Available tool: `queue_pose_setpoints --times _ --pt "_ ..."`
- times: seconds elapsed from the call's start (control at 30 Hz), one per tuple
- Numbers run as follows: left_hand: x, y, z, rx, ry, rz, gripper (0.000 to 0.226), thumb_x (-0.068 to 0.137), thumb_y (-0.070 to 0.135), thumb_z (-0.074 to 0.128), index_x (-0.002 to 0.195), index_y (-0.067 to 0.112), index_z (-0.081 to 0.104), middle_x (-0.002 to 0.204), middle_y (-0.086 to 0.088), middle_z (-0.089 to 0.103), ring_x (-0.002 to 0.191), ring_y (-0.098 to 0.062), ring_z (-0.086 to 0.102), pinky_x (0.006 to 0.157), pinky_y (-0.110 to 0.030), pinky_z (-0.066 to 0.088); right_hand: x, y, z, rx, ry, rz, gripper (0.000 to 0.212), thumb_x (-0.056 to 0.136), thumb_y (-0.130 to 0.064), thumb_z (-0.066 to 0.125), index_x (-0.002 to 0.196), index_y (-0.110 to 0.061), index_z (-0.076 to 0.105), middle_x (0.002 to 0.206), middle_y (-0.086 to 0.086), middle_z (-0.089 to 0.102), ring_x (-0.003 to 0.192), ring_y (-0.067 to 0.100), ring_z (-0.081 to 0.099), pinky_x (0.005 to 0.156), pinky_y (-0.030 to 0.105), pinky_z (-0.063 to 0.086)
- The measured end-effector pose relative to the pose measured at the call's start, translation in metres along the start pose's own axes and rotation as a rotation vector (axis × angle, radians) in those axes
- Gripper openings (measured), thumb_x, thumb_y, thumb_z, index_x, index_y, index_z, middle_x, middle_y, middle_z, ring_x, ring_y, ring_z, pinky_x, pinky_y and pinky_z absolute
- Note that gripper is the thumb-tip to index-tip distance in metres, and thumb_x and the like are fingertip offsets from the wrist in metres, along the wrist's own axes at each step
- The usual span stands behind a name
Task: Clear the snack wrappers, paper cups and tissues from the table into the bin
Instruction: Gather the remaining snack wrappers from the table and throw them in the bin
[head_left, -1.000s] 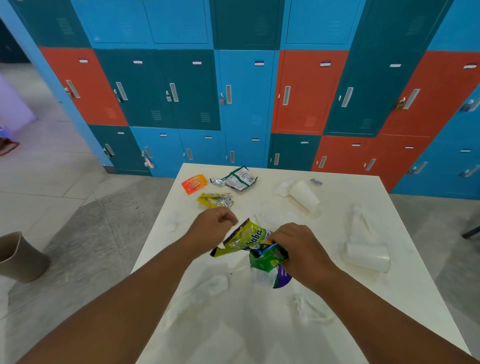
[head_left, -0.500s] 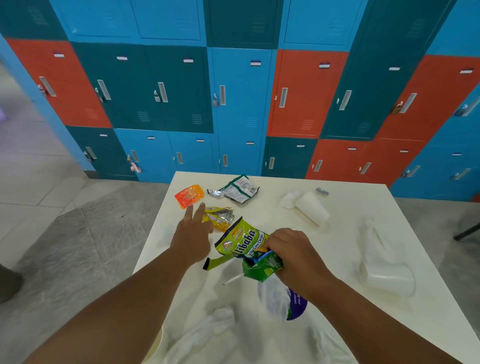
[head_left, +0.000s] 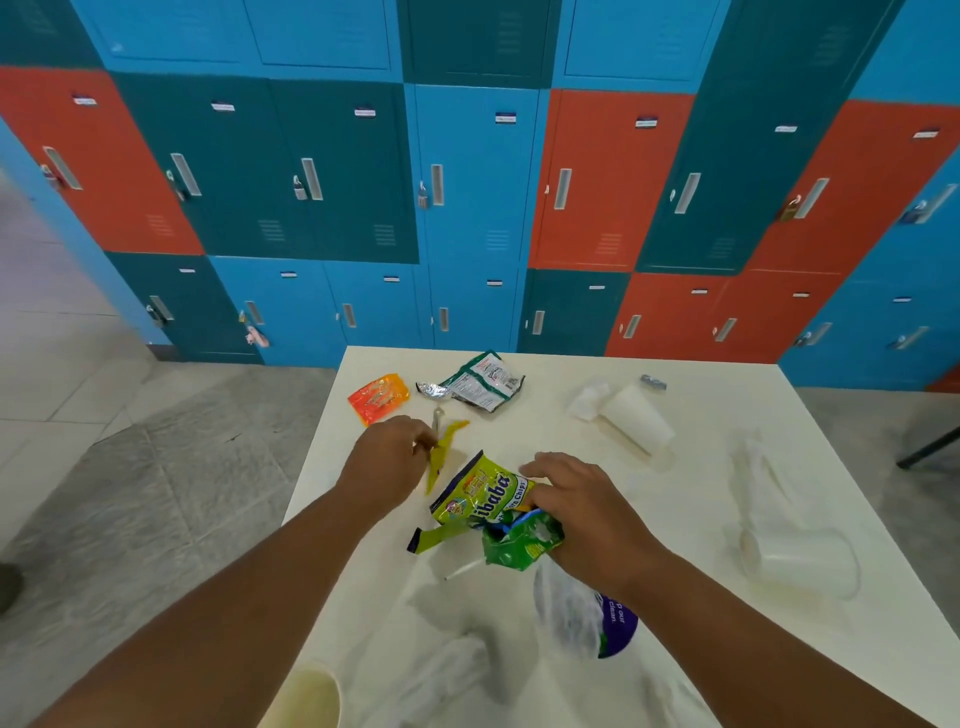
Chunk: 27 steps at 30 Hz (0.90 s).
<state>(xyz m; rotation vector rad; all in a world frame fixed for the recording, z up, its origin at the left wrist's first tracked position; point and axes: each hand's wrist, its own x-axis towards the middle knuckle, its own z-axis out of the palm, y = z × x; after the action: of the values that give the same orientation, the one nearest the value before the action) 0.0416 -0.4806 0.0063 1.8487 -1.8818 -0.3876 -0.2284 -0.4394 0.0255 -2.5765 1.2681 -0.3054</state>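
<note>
My left hand (head_left: 389, 460) pinches a small yellow wrapper (head_left: 444, 449) and lifts it off the white table (head_left: 717, 395). My right hand (head_left: 582, 512) grips a bunch of wrappers: a yellow-green chips bag (head_left: 478, 493), a green wrapper (head_left: 522, 543) and a white-purple wrapper (head_left: 587, 618) hanging below. An orange wrapper (head_left: 378, 397) and a green-white wrapper (head_left: 480, 382) lie at the table's far left. A paper cup (head_left: 636, 418) lies on its side with a tissue (head_left: 587, 400) beside it. Another cup (head_left: 800, 561) lies at the right. No bin is in view.
A crumpled tissue (head_left: 441, 675) lies at the near edge, another tissue (head_left: 758, 467) at the right. A cup rim (head_left: 311, 696) shows under my left forearm. Coloured lockers (head_left: 478, 197) stand behind the table. Grey floor (head_left: 130, 493) lies to the left.
My left hand went from open over the yellow wrapper to closed on it and raised it. My right hand kept its bunch of wrappers. The camera moved closer to the table.
</note>
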Motion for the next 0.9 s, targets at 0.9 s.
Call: queue_pose_setpoints --times 0.9 --pt "0.040 -0.048 -0.010 -0.076 0.091 -0.259 0.016 0.091 0.010 0.060 0.095 0.025 0.062 0.100 -0.003 0.068 0.088 -0.019 0.058 0.075 -0.029 0.047 0.019 -0.016 -0.009 0.188 0.094 0.129 0.046 0.088 -0.015 0.074 0.130 -0.030 0.063 0.115 -0.007 0.071 0.104 0.017 0.061 0.093 0.037 0.051"
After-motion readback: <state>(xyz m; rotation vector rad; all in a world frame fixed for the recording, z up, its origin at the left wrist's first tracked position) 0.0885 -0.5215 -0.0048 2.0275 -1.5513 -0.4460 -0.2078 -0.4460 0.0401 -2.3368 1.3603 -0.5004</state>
